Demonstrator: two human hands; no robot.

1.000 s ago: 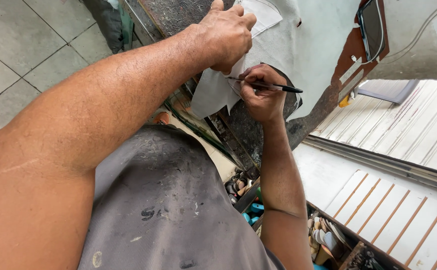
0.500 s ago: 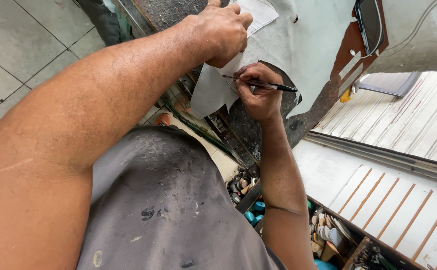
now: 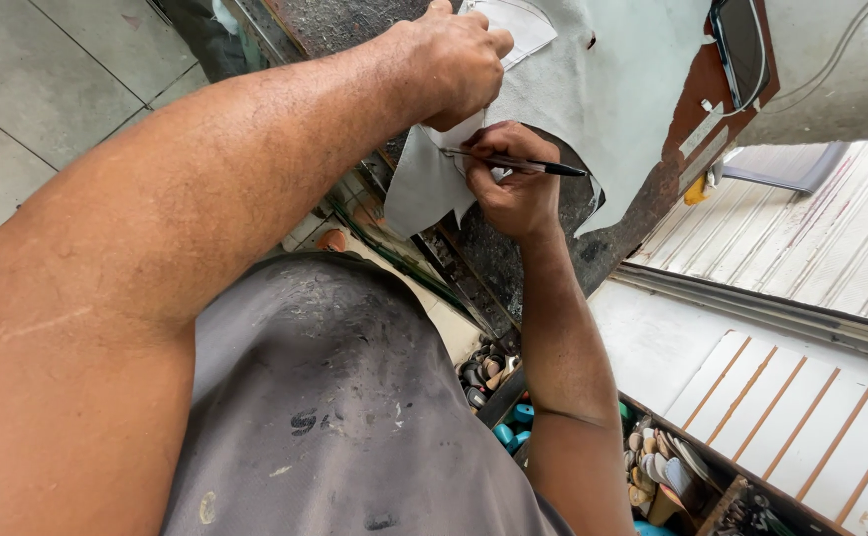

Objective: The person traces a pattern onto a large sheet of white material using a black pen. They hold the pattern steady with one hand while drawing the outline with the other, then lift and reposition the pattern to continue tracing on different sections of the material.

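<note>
A pale grey sheet of leather point(image 3: 612, 89) lies over a dark, worn worktable point(image 3: 354, 20). On it rests a white paper pattern piece point(image 3: 518, 25). My left hand point(image 3: 454, 60) presses down on the pattern with its fingers curled, pinning it to the sheet. My right hand point(image 3: 513, 184) grips a black pen point(image 3: 523, 164), its tip against the sheet at the pattern's lower edge, just under my left hand. My grey, stained shirt point(image 3: 334, 407) fills the lower middle of the view.
A black flat device point(image 3: 741, 40) with a white cable lies at the table's far corner. Below the table stand boxes of small parts and blue spools point(image 3: 513, 422). White slatted panels point(image 3: 811, 397) lie at the right, grey floor tiles point(image 3: 47, 89) at the left.
Both hands hold the same grip. The pen has shifted slightly along the pattern's edge, and the view has drifted a little.
</note>
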